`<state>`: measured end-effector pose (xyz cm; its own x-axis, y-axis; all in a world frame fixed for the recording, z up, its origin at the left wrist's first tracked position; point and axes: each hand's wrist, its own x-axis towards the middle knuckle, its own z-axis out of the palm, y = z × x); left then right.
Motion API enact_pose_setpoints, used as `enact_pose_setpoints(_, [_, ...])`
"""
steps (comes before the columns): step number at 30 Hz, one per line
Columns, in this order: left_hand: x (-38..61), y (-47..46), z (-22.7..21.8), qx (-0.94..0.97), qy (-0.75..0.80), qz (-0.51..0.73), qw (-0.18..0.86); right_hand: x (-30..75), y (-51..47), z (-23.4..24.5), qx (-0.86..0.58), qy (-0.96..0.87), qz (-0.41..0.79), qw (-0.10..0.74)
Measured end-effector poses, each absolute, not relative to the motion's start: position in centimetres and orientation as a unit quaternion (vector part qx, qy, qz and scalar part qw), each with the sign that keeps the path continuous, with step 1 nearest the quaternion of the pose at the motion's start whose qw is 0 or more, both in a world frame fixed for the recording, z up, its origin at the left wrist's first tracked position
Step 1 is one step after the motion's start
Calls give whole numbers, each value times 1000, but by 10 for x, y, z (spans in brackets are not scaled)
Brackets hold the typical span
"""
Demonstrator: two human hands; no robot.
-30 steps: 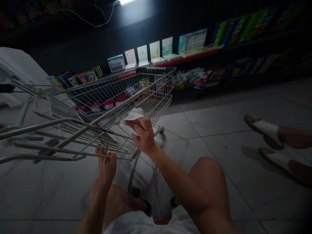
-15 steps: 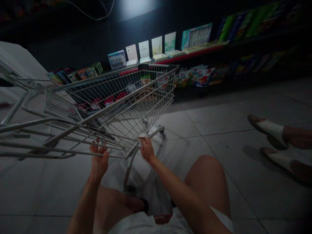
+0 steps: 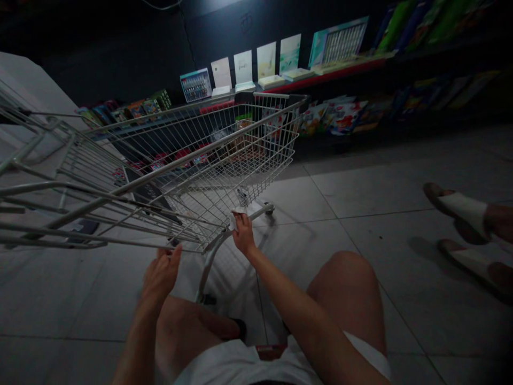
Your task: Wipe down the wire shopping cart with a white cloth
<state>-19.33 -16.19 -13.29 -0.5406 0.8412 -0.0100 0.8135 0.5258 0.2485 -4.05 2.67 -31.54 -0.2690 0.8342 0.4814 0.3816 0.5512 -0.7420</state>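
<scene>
**Hands:** R hand (image 3: 243, 233) – lower ctr of frame, fingers closed around a white cloth (image 3: 239, 218), which is pressed against the wire at the cart's near lower edge. Cloth mostly hidden by the fingers; one corner shows above them. L hand (image 3: 160, 275) – lower ctr-left, fingers apart and slightly curled, tips just below the cart's lower wire edge. No grip on the wire visible; no object in hand.

**Cart:** wire shopping cart (image 3: 208, 143) spans ctr to left edge of frame, long axis running toward upper right. Frame tube (image 3: 214, 250) drops from the near edge toward btm ctr. Caster wheel (image 3: 270, 210) sits just right of the R hand, on the tile floor (image 3: 360, 195).

**Surroundings:** black shelving (image 3: 352, 69), upper right, w/ upright white and pale cards (image 3: 244, 67) and boxed items along a red-edged shelf. Colorful packets (image 3: 332, 117) fill the lower shelf. White cabinet (image 3: 24, 80) at upper left, partly behind the cart. Co-worker's feet in white slides (image 3: 460, 214) at right edge, well apart from the cart. Person's own knee (image 3: 348, 283) and white shorts (image 3: 240, 363) occupy the btm of frame – both below the hands.
</scene>
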Motion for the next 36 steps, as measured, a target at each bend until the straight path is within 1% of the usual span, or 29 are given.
enact_pose_setpoints(2, [-169, -161, -129, 512, 850, 49, 117, -35, 29, -310, -391, -756, 242, 465])
enact_pose_setpoints(3, [-157, -158, -126, 553, 824, 41, 115, -34, 31, -300, -386, -751, 230, 483])
enact_pose_setpoints(4, [-144, -152, -121, 602, 791, 58, 89, -34, 34, -287, -383, -744, 217, 503])
enact_pose_setpoints(6, [-122, -132, -104, 697, 707, 115, -2, -39, 40, -259, -381, -732, 190, 532])
enact_pose_setpoints(9, [-102, -88, -62, 764, 604, 173, -145, -49, 43, -238, -374, -749, 167, 520])
enact_pose_setpoints(11, [-95, -54, -31, 773, 572, 185, -203, -55, 41, -249, -373, -770, 175, 488])
enact_pose_setpoints(13, [-92, -22, -4, 758, 580, 183, -235, -55, 35, -274, -392, -771, 207, 458])
enact_pose_setpoints(16, [-92, 15, 20, 695, 665, 150, -229, -47, 29, -307, -414, -759, 250, 436])
enact_pose_setpoints(19, [-95, 31, 26, 635, 740, 78, -206, -37, 32, -305, -407, -754, 245, 453])
enact_pose_setpoints(23, [-98, 26, 27, 617, 754, 27, -222, -36, 43, -259, -405, -732, 199, 511])
enact_pose_setpoints(26, [-97, 16, 31, 610, 757, -7, -232, -40, 46, -241, -390, -749, 177, 505])
enact_pose_setpoints(28, [-95, 10, 32, 609, 755, -16, -240, -41, 43, -249, -381, -770, 179, 479])
enact_pose_setpoints(32, [-93, -3, 31, 608, 750, 0, -260, -34, 28, -295, -388, -786, 211, 432])
enact_pose_setpoints(36, [-97, -14, 28, 605, 747, 20, -274, -24, 15, -321, -397, -785, 225, 418])
